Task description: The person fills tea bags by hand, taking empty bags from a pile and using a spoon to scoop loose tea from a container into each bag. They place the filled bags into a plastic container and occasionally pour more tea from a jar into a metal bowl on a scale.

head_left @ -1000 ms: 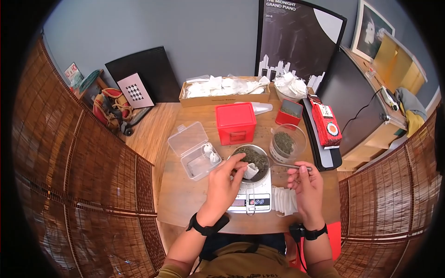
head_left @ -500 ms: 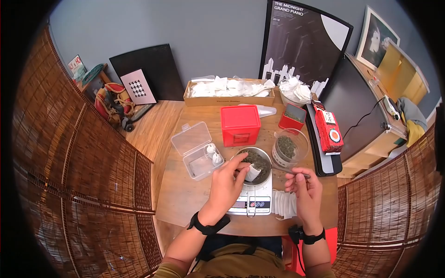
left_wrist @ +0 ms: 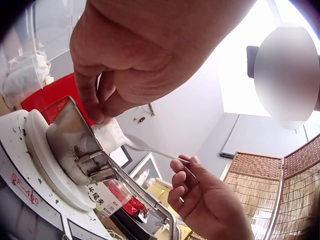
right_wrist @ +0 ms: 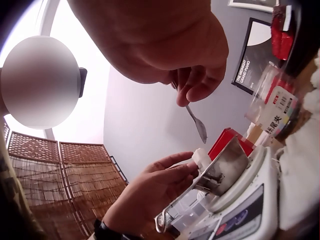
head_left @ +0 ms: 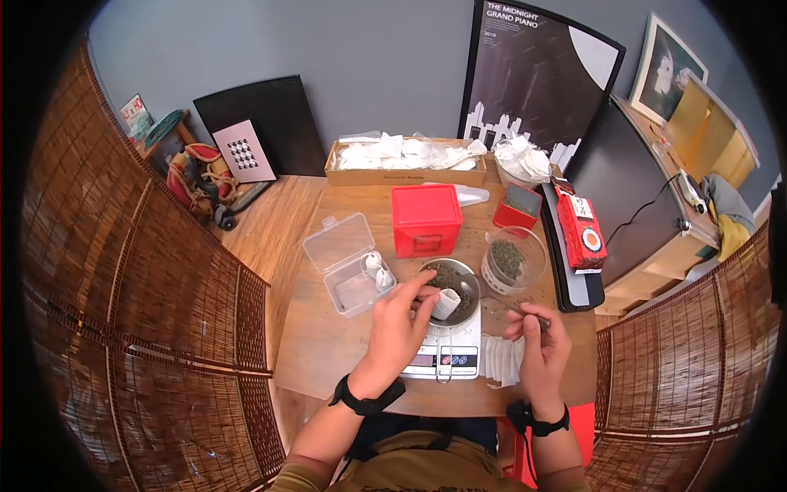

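My left hand (head_left: 402, 320) pinches a small white tea bag (head_left: 446, 304) at its top edge, over a metal pan (head_left: 453, 325) of dried leaves. The pan stands on a white kitchen scale (head_left: 467, 344), with its wire handle toward me. My right hand (head_left: 543, 340) grips a metal spoon (right_wrist: 200, 129) by the handle. In the head view the spoon's bowl lies over the pan, just right of the bag. A row of flat white bags (head_left: 502, 361) lies beside the scale, near my right hand.
Behind the pan stands a red lidded box (head_left: 426, 220). A clear tub of dried leaves (head_left: 513, 261) is to its right, near a small red tin (head_left: 516, 205). An open plastic case (head_left: 348, 291) at left holds filled bags. A cardboard box of white bags (head_left: 406, 176) lines the back.
My right hand has come slightly toward me, and the spoon's bowl now shows over the pan. The left hand keeps its pinch on the tea bag. The head view has shifted slightly.
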Demonstrator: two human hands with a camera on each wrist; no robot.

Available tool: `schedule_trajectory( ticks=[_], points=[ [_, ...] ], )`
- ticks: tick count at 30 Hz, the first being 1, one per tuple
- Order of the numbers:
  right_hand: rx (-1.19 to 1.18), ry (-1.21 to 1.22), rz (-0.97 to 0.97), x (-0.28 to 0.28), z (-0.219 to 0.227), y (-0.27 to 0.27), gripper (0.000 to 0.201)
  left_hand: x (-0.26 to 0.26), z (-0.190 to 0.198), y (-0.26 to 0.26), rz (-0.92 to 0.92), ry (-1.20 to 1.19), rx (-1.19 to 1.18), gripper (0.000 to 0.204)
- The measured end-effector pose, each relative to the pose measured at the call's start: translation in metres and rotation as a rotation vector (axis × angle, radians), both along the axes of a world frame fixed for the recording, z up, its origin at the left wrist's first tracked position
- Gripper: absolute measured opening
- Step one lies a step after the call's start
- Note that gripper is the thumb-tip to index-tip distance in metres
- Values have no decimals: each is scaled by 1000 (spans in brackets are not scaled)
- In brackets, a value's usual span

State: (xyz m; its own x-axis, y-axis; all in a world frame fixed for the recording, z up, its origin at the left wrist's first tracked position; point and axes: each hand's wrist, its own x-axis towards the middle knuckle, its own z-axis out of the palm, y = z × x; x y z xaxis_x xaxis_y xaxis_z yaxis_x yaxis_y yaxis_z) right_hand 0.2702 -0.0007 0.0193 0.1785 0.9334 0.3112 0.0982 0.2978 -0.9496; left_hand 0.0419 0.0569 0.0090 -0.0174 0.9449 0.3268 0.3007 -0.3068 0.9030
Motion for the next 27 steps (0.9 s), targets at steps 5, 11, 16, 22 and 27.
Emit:
schedule_trajectory(
  ticks=[5,11,16,22,27],
  points=[
    [-71,-2,-68,0,-5,6,21,-7,6,-2,15,148,122,18],
    [-123,121,17,-3,-14,18,19,-6,25,-7,55,119,214,17],
    [-261,193,88,-11,-36,29,20,-6,34,-8,76,85,236,19],
    [-169,93,19,-23,-45,15,18,-8,35,-10,77,120,245,15],
    [-199,164,71,-24,-55,12,23,-6,34,-13,82,114,206,15]
  ],
)
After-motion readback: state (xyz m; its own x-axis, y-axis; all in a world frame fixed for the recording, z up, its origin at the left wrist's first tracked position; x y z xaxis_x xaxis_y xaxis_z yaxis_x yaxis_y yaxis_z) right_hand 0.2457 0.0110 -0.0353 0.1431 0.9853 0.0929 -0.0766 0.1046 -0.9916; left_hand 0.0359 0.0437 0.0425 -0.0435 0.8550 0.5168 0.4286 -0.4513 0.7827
